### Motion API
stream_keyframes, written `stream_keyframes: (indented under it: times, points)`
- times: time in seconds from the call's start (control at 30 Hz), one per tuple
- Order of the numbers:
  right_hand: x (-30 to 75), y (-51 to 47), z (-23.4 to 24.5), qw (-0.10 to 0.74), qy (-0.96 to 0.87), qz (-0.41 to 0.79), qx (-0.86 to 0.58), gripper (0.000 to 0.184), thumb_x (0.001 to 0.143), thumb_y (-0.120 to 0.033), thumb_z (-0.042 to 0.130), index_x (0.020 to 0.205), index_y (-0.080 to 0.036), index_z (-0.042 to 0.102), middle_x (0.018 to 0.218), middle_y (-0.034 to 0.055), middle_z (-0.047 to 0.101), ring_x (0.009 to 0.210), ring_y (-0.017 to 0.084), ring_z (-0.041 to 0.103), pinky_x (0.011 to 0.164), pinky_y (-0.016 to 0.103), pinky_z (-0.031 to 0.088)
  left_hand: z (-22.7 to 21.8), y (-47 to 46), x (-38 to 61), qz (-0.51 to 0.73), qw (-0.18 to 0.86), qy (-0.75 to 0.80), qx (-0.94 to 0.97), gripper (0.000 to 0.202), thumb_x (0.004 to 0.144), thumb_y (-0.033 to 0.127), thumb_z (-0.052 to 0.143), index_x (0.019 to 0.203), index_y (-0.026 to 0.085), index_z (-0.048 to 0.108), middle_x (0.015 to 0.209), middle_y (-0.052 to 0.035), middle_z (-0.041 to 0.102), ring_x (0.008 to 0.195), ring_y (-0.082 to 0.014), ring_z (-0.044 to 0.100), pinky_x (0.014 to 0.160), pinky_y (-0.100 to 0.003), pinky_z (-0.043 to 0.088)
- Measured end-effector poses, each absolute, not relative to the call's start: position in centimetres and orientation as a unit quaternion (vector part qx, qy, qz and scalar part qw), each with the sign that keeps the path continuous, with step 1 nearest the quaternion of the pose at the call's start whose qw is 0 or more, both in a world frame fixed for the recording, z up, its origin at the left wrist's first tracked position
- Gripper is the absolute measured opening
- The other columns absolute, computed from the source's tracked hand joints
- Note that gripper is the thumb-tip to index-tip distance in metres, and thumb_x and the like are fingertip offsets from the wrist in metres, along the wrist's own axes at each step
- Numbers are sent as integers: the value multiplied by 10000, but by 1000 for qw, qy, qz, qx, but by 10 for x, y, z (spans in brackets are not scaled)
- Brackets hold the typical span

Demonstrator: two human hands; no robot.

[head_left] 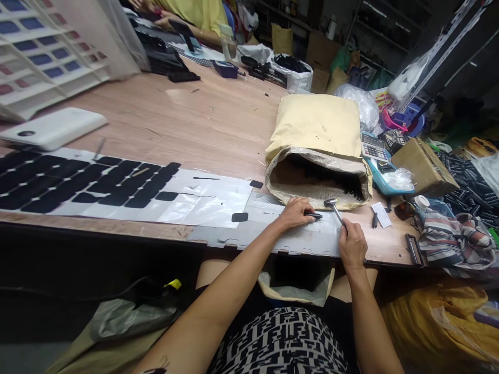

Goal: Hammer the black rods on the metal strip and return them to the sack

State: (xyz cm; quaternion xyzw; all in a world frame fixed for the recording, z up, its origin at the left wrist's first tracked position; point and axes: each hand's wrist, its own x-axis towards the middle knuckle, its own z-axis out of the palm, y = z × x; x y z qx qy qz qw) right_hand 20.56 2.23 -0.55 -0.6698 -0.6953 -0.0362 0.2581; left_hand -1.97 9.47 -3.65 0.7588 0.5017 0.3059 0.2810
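Observation:
My left hand [295, 213] pinches a small black part [314, 215] flat against a grey metal plate [265, 234] at the table's near edge. My right hand [352, 243] grips the handle of a small metal hammer [332, 204], whose head hangs just above and to the right of the black part. Right behind both hands lies a paper sack [317, 156] on its side, its open mouth showing more black parts inside.
A white sheet [202, 200] carrying several black pads stretches left along the wooden table [202, 119]. A white box [52, 127] sits far left. A calculator [373, 147], cardboard box [423, 166] and striped cloth [454, 231] crowd the right. Another person sits at the far end.

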Motion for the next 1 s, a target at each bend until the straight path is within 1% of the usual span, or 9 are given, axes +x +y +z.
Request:
stream_keyframes:
  times: [0.1,0.2,0.33,0.43,0.53,0.63,0.77,0.87,1.0]
  points:
    - [206,27,-17,222,-700,-94,-672,319,969,-218,482,1210,-232,691,968,68,627,917,209,553,737,289,413,-37,95,-21,294,281,497,766,192,762,347,746,895,213,779,894,-33,699,959,-235,588,961,-394,374]
    - [204,26,-25,214,-700,-133,-669,317,976,-210,480,1231,-241,665,954,61,596,897,205,517,734,287,388,-36,95,-22,283,284,492,773,208,781,373,732,908,215,777,908,-30,701,964,-233,575,966,-398,357]
    - [201,24,-25,208,-701,-158,-663,302,977,-211,482,1219,-240,661,933,53,586,861,201,497,724,292,368,-27,92,-25,268,300,480,780,209,795,392,716,900,218,767,906,-27,698,981,-240,552,969,-409,342]
    - [201,24,-23,209,-702,-165,-661,295,981,-217,477,1206,-236,667,930,56,588,853,203,494,719,298,362,-14,70,-29,266,313,446,795,183,797,373,722,893,220,755,912,-31,679,991,-244,543,979,-421,353]
    - [201,23,-23,211,-702,-159,-662,299,982,-217,473,1209,-233,667,935,58,592,854,204,497,729,301,364,-7,27,-30,303,316,376,816,129,809,328,727,895,233,743,1081,-44,654,1086,-249,529,1016,-419,371]
    - [200,23,-23,211,-701,-155,-663,308,979,-212,471,1216,-232,666,936,60,595,856,206,503,736,302,364,-18,-23,-23,318,298,346,831,117,800,268,741,914,244,730,1306,-52,592,1240,-267,482,1091,-429,361]
    - [200,23,-23,211,-704,-156,-660,304,979,-224,470,1208,-229,669,932,64,598,863,212,504,734,303,365,-51,-63,-9,275,188,376,865,140,781,221,745,913,201,701,1546,-91,433,1414,-330,365,1190,-504,266]
    - [200,23,-23,216,-705,-152,-658,306,977,-221,469,1210,-230,666,937,65,599,869,213,504,738,305,368,-68,-71,-3,257,129,389,875,124,786,225,741,886,189,676,1631,-86,323,1480,-341,291,1219,-513,211]
    - [200,22,-23,220,-702,-152,-660,303,976,-219,480,1214,-234,667,936,62,600,867,213,504,744,308,368,-72,-69,-2,260,116,394,874,143,786,262,747,892,205,670,1627,-72,342,1491,-324,292,1214,-497,220]
